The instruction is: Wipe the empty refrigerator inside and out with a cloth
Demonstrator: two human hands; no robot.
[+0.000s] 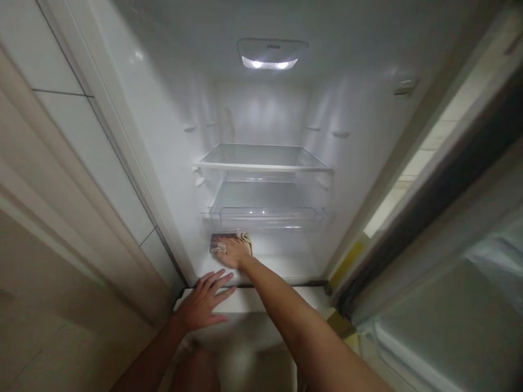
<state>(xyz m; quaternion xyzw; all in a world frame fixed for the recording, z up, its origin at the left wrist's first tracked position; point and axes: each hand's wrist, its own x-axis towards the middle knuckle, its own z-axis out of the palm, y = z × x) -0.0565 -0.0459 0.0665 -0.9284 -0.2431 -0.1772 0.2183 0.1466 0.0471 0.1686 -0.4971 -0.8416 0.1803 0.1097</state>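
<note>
My right hand (pixel 232 253) presses on a folded brown and beige patterned cloth (pixel 246 238) at the left of the refrigerator's bottom surface (pixel 281 261). Part of the cloth bunches up around the fingers, and the palm hides some of it. Nearer to me, my left hand (pixel 203 302) is open with its fingers spread, by the refrigerator's front lower edge (pixel 249 298). Nothing is in it.
Above my right hand sits a clear drawer or shelf front (pixel 267 215), with a glass shelf (pixel 261 155) higher up. A lit lamp (pixel 269 63) is at the top. The open door (pixel 449 305) stands on the right, a tiled wall (pixel 85 130) on the left.
</note>
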